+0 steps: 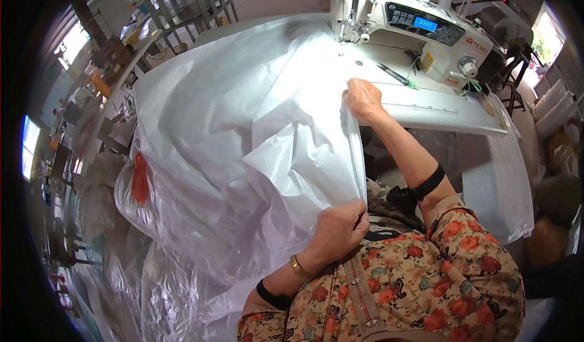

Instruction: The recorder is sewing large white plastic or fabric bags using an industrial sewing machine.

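A large sheet of white, shiny woven plastic [207, 117] spreads over the table and hangs down toward my lap. My right hand [363, 100] is closed on its right edge, just in front of the sewing machine's bed. Lower down, close to my body, my left hand [340, 229] pinches the same edge, so the edge runs fairly straight between both hands. The white sewing machine [395, 26] stands beyond my right hand, its lamp shining brightly on the sheet near the needle. The sheet's far edge reaches the needle area; glare hides whether it lies under the presser foot.
Dark tweezers or snips [393, 74] with green thread lie on the machine bed [438, 108]. White plastic [496, 184] hangs off the table's right end. Clear plastic film [170, 287] heaps at lower left, near a red-orange piece [140, 178]. A slatted chair [188, 4] stands behind the table.
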`<state>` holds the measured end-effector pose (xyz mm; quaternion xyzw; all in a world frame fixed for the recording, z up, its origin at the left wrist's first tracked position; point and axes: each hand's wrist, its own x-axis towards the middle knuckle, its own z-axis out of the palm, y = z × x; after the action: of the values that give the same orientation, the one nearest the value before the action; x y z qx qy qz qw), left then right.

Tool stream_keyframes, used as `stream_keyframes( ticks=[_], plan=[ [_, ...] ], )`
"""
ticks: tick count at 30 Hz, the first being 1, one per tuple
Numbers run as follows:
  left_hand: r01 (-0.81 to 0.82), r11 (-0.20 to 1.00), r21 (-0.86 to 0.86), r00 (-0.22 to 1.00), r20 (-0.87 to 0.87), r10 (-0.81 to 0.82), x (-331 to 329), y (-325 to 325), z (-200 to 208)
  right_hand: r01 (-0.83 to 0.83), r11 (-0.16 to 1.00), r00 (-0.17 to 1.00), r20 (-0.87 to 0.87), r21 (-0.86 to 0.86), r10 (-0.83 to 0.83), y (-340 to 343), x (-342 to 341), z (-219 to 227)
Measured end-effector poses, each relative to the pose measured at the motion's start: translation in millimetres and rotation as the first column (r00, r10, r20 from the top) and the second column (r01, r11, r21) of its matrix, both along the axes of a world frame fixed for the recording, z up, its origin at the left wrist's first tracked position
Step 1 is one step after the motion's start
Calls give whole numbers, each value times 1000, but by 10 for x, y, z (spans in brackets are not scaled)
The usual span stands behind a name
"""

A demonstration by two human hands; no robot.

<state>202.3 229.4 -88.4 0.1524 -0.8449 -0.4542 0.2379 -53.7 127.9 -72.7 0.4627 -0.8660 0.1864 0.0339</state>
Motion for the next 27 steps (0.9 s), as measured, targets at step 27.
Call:
stream_keyframes(
  ticks=[27],
  plan=[
    [-131, 884, -449, 979, 81, 186, -634, -604, -129, -130, 987, 958, -244, 89, 148, -626, -352, 27]
  ],
)
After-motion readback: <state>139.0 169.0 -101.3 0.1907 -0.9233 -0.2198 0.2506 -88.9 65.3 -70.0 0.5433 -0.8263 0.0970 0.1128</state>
